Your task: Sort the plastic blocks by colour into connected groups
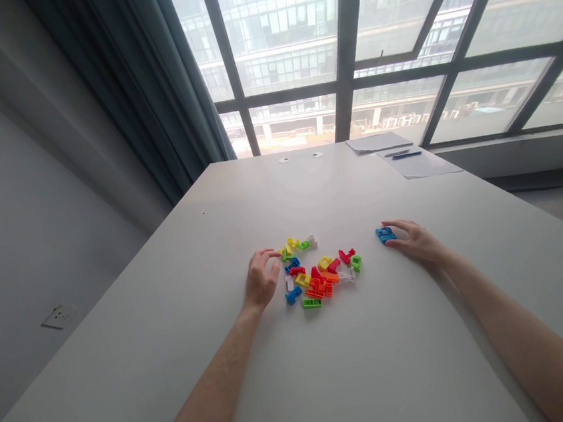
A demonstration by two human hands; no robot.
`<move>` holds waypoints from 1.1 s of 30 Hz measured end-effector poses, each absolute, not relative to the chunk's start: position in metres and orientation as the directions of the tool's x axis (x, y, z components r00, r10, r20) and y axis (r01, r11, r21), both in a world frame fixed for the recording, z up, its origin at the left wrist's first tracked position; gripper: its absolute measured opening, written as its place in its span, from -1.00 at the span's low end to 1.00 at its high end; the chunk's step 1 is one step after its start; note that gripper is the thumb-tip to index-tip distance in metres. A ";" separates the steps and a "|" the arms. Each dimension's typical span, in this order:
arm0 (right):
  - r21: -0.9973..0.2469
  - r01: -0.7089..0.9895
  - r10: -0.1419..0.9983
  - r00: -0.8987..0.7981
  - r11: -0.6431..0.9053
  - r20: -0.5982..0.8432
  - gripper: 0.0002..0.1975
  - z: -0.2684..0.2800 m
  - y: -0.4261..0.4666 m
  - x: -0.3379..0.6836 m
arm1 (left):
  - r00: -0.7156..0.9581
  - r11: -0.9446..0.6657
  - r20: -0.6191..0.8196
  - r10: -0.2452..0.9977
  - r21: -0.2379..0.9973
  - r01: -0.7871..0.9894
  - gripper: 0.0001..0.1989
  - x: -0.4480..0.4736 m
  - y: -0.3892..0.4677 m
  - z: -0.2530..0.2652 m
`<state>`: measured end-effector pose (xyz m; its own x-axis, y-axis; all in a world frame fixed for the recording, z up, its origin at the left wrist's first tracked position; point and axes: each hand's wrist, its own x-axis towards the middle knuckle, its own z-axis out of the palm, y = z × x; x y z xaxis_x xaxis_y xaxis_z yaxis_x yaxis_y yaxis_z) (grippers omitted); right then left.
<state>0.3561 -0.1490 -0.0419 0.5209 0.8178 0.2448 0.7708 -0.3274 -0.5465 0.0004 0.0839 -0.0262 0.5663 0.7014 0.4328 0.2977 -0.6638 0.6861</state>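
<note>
Observed on the white desk (378,362): a loose heap of small plastic building pieces (318,271) lies near the middle of the desk, somewhat towards the left edge. The pieces are bright and glossy, in yellow, green, red, orange, blue and white; several are flat with open slots, and they lie tumbled against and over one another. A separate blue piece (385,234) sits apart from the heap, towards the right edge. The left hand (261,280) rests on the desk just beside the heap's left side, fingers curled and spread, thumb and forefinger reaching to the nearest yellow and green pieces; whether they actually touch is uncertain at this size. It grips nothing. The right hand (415,240) lies palm down, fingertips against the blue piece, touching it rather than closed round it. The two hands are well apart, with the heap between them. At the far edge, towards the right corner, lie sheets of paper (409,157) with a dark pen (405,154) on top; any writing on them is too small to read. No brand or label is legible on the pieces.
</note>
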 end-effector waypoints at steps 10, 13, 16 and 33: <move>-0.537 0.777 0.792 0.537 -0.330 0.290 -0.57 -0.040 -0.145 0.349 | 0.570 -0.681 0.446 0.690 0.668 0.302 -0.80 0.000 0.083 -0.027; -0.563 0.762 0.794 0.541 -0.322 0.278 -0.55 -0.039 -0.145 0.350 | 0.570 -0.687 0.451 0.686 0.661 0.303 -0.80 0.000 0.083 -0.027; -0.593 0.742 0.793 0.548 -0.313 0.267 -0.53 -0.038 -0.146 0.350 | 0.571 -0.691 0.456 0.683 0.655 0.304 -0.80 0.000 0.084 -0.028; -0.548 0.793 0.765 0.520 -0.266 0.381 -0.51 -0.043 -0.150 0.349 | 0.568 -0.672 0.438 0.697 0.674 0.307 -0.79 0.000 0.086 -0.029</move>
<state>0.3492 -0.1501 -0.0430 0.5197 0.7647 0.3809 0.7931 -0.2661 -0.5479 -0.0004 0.0857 -0.0290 0.5677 0.6972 0.4377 0.3065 -0.6725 0.6736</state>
